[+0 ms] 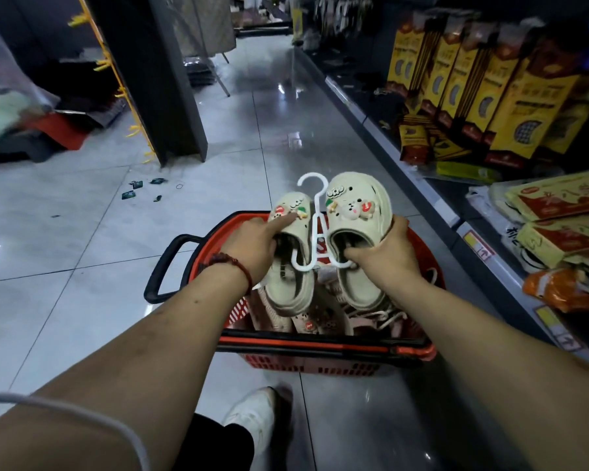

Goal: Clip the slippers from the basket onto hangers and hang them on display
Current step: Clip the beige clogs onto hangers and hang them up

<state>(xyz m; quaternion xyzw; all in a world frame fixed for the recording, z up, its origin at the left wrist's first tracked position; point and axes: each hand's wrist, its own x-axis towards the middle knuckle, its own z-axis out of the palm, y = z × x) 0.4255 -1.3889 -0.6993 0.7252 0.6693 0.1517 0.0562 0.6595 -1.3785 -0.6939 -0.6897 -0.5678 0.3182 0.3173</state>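
One pair seems to be nearly through the first half of the job. Two cream foam clog slippers sit side by side on a white plastic hanger [317, 202], whose open hook rises between their toes and whose lower arms curve into their openings. Whether each arm is fully seated cannot be told, since the fingers cover those spots. The hanging itself is not yet done: the pair is held in the air just above the red plastic shopping basket [306, 366], which stands on the grey tiled floor [82, 232] beside shelves [473, 107] of yellow packets. No display rail for slippers can be picked out. More work is left too, as several pinkish slippers [308, 322] lie heaped in the basket underneath. The left hand [252, 243], with a dark bead bracelet [233, 261] at the wrist, grips the left slipper [291, 212] at the mouth, forefinger laid straight along the upper. The right hand [385, 249] holds the right slipper [357, 202] with fingers curled into its opening and the thumb round the outer edge. Both slippers point away from the person, thick-soled, with vent holes and small bright charms on top, among them a pale animal face, something red and a green leaf.
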